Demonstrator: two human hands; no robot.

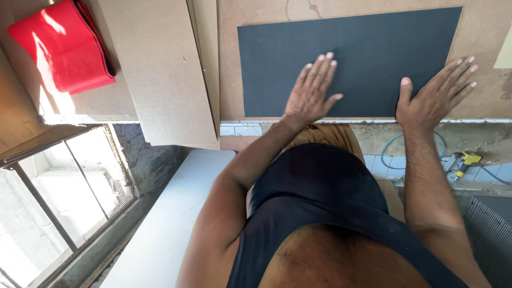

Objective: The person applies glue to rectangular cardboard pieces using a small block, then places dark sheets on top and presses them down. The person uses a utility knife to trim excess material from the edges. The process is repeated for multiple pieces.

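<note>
Nearest the camera is the person's own dark vest, then both bare arms reaching forward over the edge of the board (480, 101). The left hand (312, 90) lies flat, fingers spread, palm down on the dark sheet (368, 42) near its near edge and left of the middle. The right hand (434, 93) is also flat and spread, its thumb on the sheet's near right corner and its fingers running out over the sheet's right edge onto the bare board. Neither hand grips anything; both only press.

The sheet lies flat on the brown board, its long side toward the person, set slightly askew. It looks thin, light and matte, probably somewhat flexible, so it would likely bend if lifted by one corner; open palms hold it steady, and the edges or two corners are the sound places to take hold.

Below the board's edge, on the tiled floor, lie a yellow tool (465, 160) and a blue hose (397, 141). Farther left are cardboard panels (165, 69) and a folded red cloth (61, 45).
</note>
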